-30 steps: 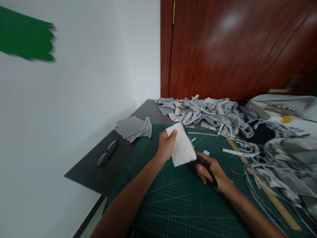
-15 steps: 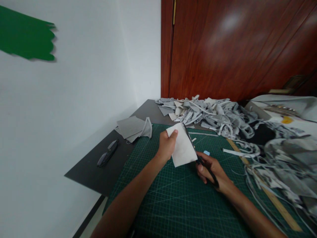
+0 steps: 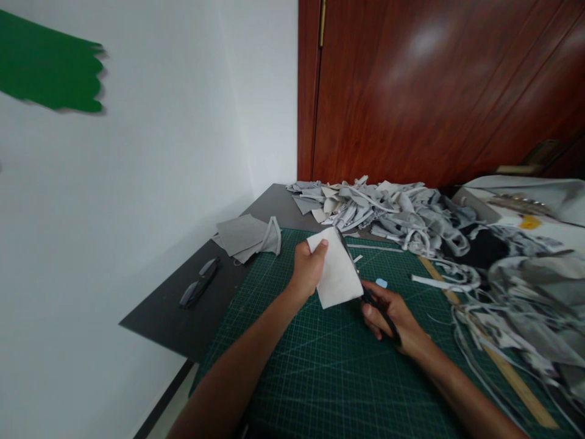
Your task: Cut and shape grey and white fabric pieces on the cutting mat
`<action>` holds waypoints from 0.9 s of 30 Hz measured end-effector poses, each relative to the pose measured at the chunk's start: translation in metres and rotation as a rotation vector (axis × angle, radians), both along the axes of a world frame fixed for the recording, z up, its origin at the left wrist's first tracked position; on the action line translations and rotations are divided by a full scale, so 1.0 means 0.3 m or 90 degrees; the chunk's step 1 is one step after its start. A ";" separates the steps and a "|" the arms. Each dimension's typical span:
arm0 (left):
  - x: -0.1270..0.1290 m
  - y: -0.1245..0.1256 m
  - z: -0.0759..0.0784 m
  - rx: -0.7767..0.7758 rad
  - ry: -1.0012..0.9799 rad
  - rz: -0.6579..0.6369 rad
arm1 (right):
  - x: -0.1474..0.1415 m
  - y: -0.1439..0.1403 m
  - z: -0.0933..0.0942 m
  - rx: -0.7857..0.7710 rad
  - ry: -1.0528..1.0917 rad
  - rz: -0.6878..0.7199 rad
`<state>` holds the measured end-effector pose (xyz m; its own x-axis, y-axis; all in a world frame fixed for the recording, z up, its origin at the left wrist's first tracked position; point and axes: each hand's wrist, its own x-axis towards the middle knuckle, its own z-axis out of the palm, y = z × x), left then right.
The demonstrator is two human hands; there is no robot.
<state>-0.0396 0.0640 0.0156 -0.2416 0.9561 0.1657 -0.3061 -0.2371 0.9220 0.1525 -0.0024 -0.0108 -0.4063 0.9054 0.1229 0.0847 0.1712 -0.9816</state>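
Note:
My left hand [image 3: 309,267] pinches a whitish rectangular piece of fabric [image 3: 339,274] along its left side, thumb on top. Black-handled scissors [image 3: 386,320] are gripped in my right hand [image 3: 388,314], just off the lower right corner of the piece. Their dark blades run up along the fabric's right edge and are partly hidden by it. Both hands are held over a green cutting mat [image 3: 320,372] with grid lines. On the mat beyond the scissors lie a small light-blue piece [image 3: 381,283] and a thin pale strip [image 3: 375,247].
Grey fabric pieces [image 3: 242,235] and eyeglasses [image 3: 200,283] lie on the dark tabletop [image 3: 169,323] to the left. A heap of grey scraps [image 3: 388,204] fills the back. Along the right, a wooden ruler [image 3: 512,375] lies beside more scraps [image 3: 543,305]. White wall and wooden door enclose the table.
Almost nothing differs. The scissors and my right hand have shifted very slightly left along the fabric's edge; my left hand and the fabric stay in place.

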 end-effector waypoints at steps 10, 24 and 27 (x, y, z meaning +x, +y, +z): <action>0.002 0.003 -0.005 0.005 0.005 0.001 | -0.007 0.000 0.003 0.004 -0.002 0.002; -0.001 0.002 0.000 0.010 0.005 0.004 | -0.009 -0.003 -0.002 0.006 -0.002 0.003; -0.001 0.002 0.000 0.011 0.003 0.005 | -0.010 -0.003 -0.002 0.004 -0.006 0.005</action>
